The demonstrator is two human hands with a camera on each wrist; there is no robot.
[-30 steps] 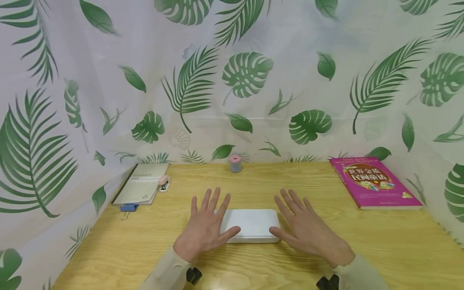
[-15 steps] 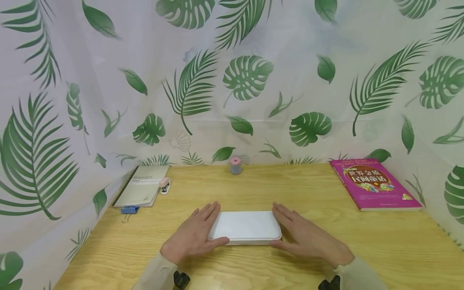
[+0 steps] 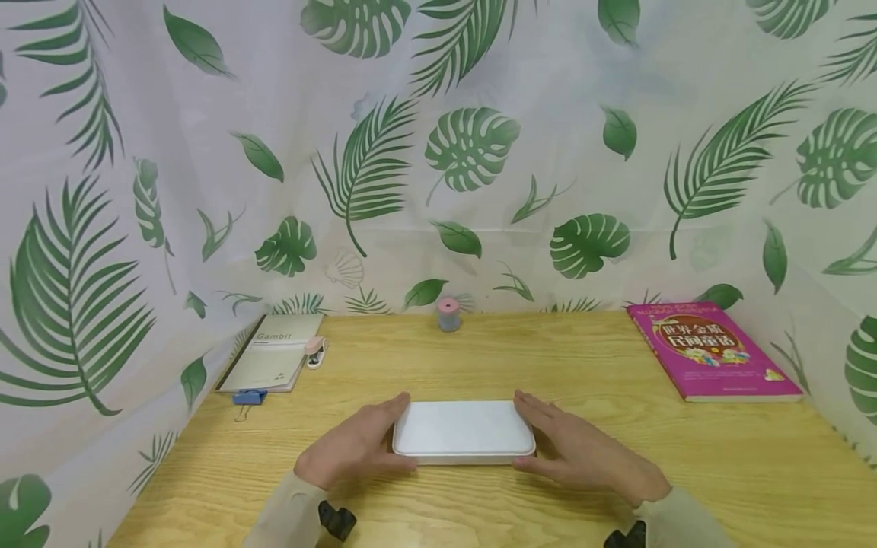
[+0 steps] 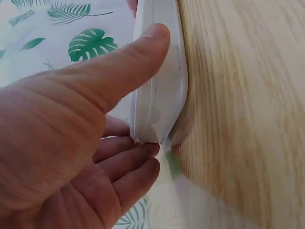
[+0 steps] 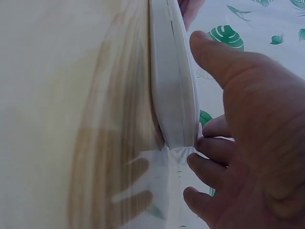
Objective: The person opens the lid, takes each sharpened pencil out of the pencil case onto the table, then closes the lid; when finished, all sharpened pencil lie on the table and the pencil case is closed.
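Note:
A flat white rectangular case point(image 3: 464, 428) with rounded corners lies on the wooden table in front of the person. My left hand point(image 3: 359, 444) holds its left end. In the left wrist view the thumb point(image 4: 136, 57) lies over the long side wall, and the bent fingers reach the end. At the right end is my right hand point(image 3: 582, 449). Its fingertips touch or almost touch the case's corner in the right wrist view, while the thumb point(image 5: 214, 52) stands beside the edge without overlapping the side wall. Whether that thumb makes contact is unclear.
A notebook point(image 3: 267, 358), a small pink-and-white stapler point(image 3: 315, 352) and a blue binder clip point(image 3: 250, 397) lie at the left. At the back stands a small pink-topped grey cylinder point(image 3: 448, 314). A magenta book point(image 3: 712, 352) lies right; leaf-patterned cloth point(image 3: 507, 251) encloses the table.
Both hands, earlier spread over the case's ends, have lowered and drawn apart to its two sides. The left fingers have since bent round the left end. The case has stayed about in place.

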